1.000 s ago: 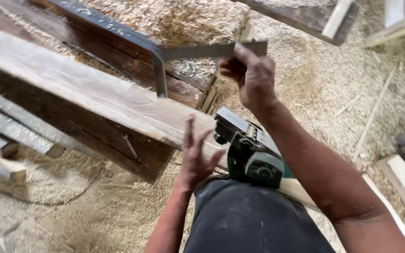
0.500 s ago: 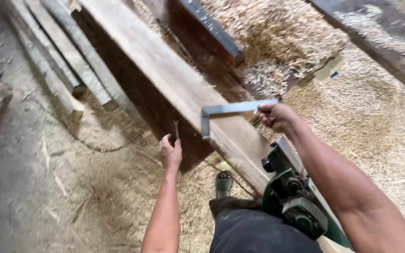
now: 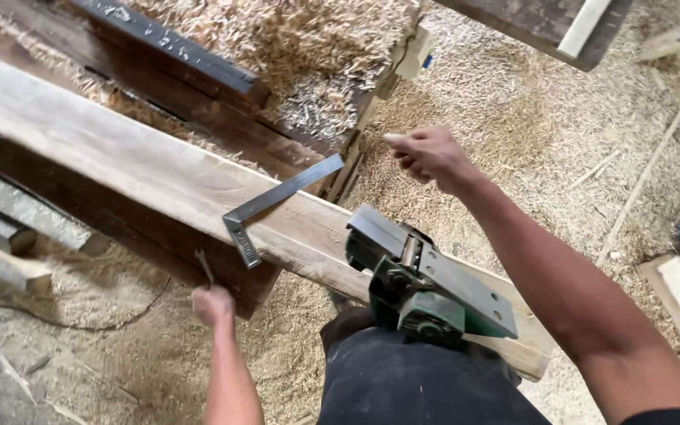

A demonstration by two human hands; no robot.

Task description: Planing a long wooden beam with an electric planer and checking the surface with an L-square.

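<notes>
- Now the right hand (image 3: pixel 426 153) has let go of the steel square (image 3: pixel 277 206); its fingers are loosely curled on nothing, beyond the plank (image 3: pixel 120 161).
- The one square lies across the plank, apart from both hands.
- The left hand (image 3: pixel 214 303) pinches one pencil (image 3: pixel 204 266) below the plank.
- One green planer (image 3: pixel 426 287) rests on the plank's near end.

A pale tan plank (image 3: pixel 143 169) with faint brown grain carries a dull grey steel square (image 3: pixel 265 206) and a green-bodied power planer (image 3: pixel 423 287) with a dark grey sole, above straw-yellow shavings (image 3: pixel 293 47) and dark brown beams (image 3: pixel 167 51).
</notes>
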